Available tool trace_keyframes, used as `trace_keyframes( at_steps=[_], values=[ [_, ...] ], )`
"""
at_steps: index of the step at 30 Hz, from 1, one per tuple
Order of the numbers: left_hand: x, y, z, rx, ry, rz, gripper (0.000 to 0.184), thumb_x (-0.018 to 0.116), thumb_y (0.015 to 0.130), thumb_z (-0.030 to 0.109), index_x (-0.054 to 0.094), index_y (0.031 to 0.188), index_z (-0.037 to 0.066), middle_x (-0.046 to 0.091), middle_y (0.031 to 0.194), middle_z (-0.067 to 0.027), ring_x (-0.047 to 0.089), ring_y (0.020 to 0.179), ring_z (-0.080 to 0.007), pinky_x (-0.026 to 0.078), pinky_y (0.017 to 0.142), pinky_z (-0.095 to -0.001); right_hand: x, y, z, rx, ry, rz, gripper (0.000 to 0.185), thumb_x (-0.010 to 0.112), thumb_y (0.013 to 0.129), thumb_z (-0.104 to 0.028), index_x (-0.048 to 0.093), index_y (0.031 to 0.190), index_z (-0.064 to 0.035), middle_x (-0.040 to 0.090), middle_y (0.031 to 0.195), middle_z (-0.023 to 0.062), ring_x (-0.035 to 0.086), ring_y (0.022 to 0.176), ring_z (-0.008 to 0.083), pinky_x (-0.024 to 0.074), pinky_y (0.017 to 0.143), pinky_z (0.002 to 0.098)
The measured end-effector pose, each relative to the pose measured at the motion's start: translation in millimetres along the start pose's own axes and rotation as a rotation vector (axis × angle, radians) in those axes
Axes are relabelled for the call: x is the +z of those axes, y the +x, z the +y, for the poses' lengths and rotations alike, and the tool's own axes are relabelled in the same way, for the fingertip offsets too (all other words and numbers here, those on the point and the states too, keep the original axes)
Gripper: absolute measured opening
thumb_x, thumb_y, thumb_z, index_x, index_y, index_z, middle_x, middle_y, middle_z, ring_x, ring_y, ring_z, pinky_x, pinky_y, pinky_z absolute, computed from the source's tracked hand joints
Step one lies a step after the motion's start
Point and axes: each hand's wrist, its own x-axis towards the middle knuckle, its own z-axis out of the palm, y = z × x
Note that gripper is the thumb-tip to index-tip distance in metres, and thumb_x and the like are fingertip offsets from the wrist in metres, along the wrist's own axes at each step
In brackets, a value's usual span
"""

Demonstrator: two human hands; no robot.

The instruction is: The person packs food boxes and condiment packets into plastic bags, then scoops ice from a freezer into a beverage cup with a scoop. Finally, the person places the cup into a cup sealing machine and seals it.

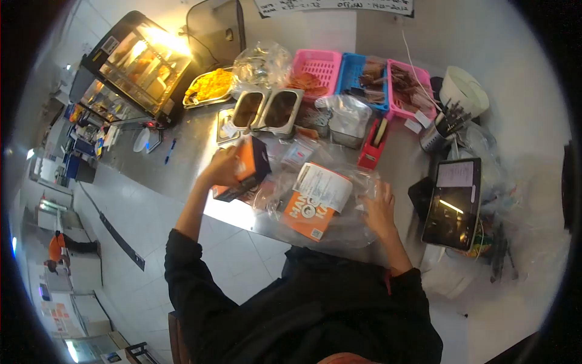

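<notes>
My left hand [222,167] is closed around an orange and black cardboard box [253,159], tilted above the table's front edge. Beneath it part of another dark and orange box [229,193] shows. A clear plastic bag [357,229] lies spread in front of me. An orange box with white lettering [308,219] rests at the bag, with a white printed slip [324,185] over its upper part. At the bag's right side my right hand [381,209] has its fingers bent on the plastic, gripping its edge.
Behind are steel pans of dark sauce [280,110], a tray of yellow food [212,85], pink [318,64] and blue [351,67] baskets, and a red box [371,148]. A tablet [451,203] stands right. A lit food warmer [142,67] is left; a person [57,249] is farther off.
</notes>
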Motion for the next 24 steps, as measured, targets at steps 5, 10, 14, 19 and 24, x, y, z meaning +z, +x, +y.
trace_keyframes(
  at_steps=[5, 10, 14, 19, 24],
  values=[
    [-84.5, -22.4, 88.3, 0.043, -0.149, 0.514, 0.11, 0.076, 0.041, 0.029, 0.019, 0.132, 0.008, 0.034, 0.119, -0.0224, 0.037, 0.109, -0.0358, 0.032, 0.09, -0.0439, 35.9, -43.1, 25.7, -0.114, -0.26, 0.036, 0.049, 0.065, 0.062, -0.008, 0.056, 0.108, -0.0232, 0.003, 0.138, 0.0157, 0.003, 0.125, 0.0417, 0.0207, 0.096, 0.0526],
    [-100.2, -11.2, 205.1, 0.318, -0.499, 0.752, 0.111, 0.079, 0.04, 0.033, 0.019, 0.131, 0.015, 0.021, 0.125, -0.0252, 0.023, 0.116, -0.043, 0.024, 0.094, -0.0474, -6.0, -39.0, -8.6, -0.093, -0.093, -0.2, 0.062, 0.056, 0.071, -0.003, 0.039, 0.124, -0.0284, 0.001, 0.139, 0.0152, 0.0, 0.126, 0.0418, 0.0143, 0.098, 0.0532],
    [-21.2, 29.4, 298.9, 0.532, -0.924, 0.991, 0.114, 0.079, 0.038, 0.043, 0.017, 0.131, 0.017, 0.016, 0.124, -0.03, 0.02, 0.115, -0.0449, 0.022, 0.092, -0.0508, 71.1, -24.2, 59.9, -0.16, 0.018, 0.135, 0.068, 0.059, 0.069, -0.006, 0.032, 0.129, -0.0221, 0.001, 0.139, 0.016, 0.004, 0.127, 0.0387, 0.0148, 0.098, 0.0524],
    [42.0, 12.3, 346.6, 0.061, -0.731, 0.45, 0.112, 0.075, 0.042, 0.037, 0.014, 0.134, 0.016, 0.018, 0.123, -0.0313, 0.024, 0.111, -0.0481, 0.024, 0.091, -0.052, 63.0, -23.9, 94.1, -0.052, 0.359, 0.473, 0.072, 0.061, 0.067, -0.005, 0.029, 0.13, -0.0176, 0.0, 0.139, 0.0167, 0.007, 0.127, 0.037, 0.0171, 0.098, 0.0515],
    [110.2, 18.0, 339.0, -0.159, -0.695, 0.301, 0.107, 0.07, 0.05, 0.04, 0.011, 0.134, 0.011, 0.007, 0.129, -0.0323, 0.015, 0.116, -0.0503, 0.02, 0.094, -0.0541, 14.4, -51.6, 71.6, 0.189, -0.095, 0.144, 0.07, 0.057, 0.066, 0.003, 0.032, 0.128, -0.0173, -0.001, 0.139, 0.0165, 0.01, 0.126, 0.0387, 0.023, 0.096, 0.0498]
  ],
)
